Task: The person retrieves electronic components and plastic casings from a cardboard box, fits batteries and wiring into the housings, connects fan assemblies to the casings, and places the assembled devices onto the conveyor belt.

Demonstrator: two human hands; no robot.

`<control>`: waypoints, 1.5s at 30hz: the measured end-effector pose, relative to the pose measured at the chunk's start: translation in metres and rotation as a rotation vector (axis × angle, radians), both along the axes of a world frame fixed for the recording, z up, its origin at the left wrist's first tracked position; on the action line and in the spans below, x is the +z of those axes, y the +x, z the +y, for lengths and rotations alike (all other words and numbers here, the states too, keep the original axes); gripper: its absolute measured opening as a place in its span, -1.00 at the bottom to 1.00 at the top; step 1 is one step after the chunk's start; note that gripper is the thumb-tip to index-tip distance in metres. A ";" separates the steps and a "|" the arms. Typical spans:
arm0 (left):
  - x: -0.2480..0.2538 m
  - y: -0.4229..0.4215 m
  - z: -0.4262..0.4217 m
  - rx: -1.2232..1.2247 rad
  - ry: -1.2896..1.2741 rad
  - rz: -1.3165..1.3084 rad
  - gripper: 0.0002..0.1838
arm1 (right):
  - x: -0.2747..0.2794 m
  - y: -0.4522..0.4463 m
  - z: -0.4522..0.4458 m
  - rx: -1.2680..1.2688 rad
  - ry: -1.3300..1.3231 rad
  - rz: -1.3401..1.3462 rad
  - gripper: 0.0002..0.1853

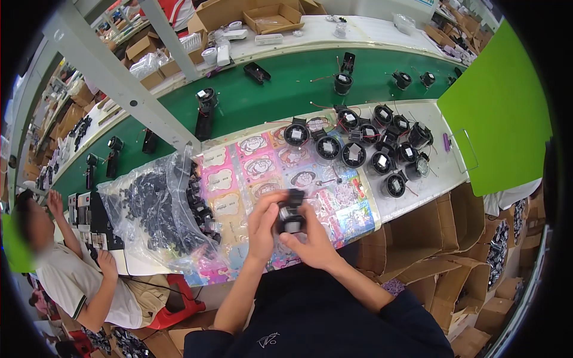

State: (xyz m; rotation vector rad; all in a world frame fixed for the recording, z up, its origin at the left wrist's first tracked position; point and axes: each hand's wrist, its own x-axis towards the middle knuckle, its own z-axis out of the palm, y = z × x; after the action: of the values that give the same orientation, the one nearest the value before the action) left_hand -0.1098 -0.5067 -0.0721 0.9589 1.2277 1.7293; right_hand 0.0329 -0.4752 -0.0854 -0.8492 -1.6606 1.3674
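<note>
My left hand (261, 227) and my right hand (314, 240) are closed around a black round unit (290, 216) from both sides, just above the front part of the table. A dark rectangular piece sits at its top, and a pale patch shows on its lower side. My fingers hide much of it. Beneath lies a sheet printed with colourful cartoon pictures (258, 166). To the left, a clear plastic bag (156, 209) holds many small black parts. Several similar black round units (353, 154) with thin wires and white labels stand together on the right.
Behind the table runs a green conveyor belt (286, 83) carrying more black units. A bright green panel (495, 113) stands at the right, with cardboard boxes (418, 235) below. A metal post (113, 71) rises at left. A co-worker (89, 280) sits at the far left.
</note>
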 end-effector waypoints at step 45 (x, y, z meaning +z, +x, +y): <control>0.073 -0.070 0.065 -0.558 -0.278 1.226 -0.39 | -0.022 0.025 0.043 -0.176 0.412 -0.129 -0.24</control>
State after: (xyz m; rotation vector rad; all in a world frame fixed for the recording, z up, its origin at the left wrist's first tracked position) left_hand -0.1802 -0.4420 0.0008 2.0416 1.5971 0.4049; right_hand 0.0578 -0.4323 -0.1069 -0.8265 -1.8330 0.8243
